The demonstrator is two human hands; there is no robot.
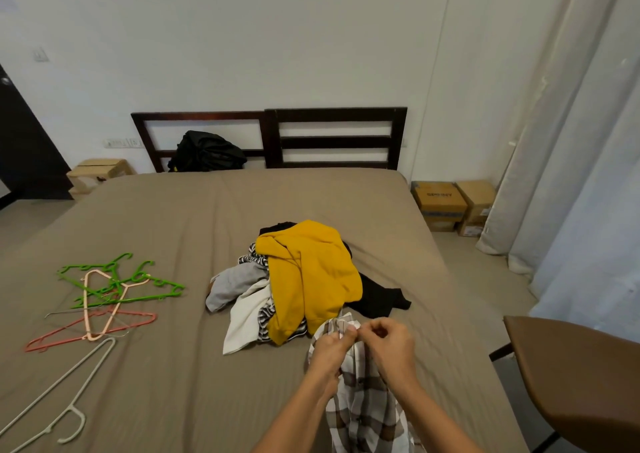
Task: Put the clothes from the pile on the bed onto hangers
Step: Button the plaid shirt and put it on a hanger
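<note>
Now, two hands hold a plaid shirt [363, 404] over the bed [311, 192].
Brown sheet [156, 366], white wall [277, 36], dark headboard [336, 116], curtain [571, 140] at right. Left hand [330, 350] and right hand [393, 347] each pinch the shirt's top edge, just in front of the clothes pile [311, 272]; hangers [104, 289] lie well to the left.

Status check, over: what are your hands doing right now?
Left hand and right hand pinch plaid shirt top. Pile waits; hangers lie left, untouched. Nothing in the way.
</note>
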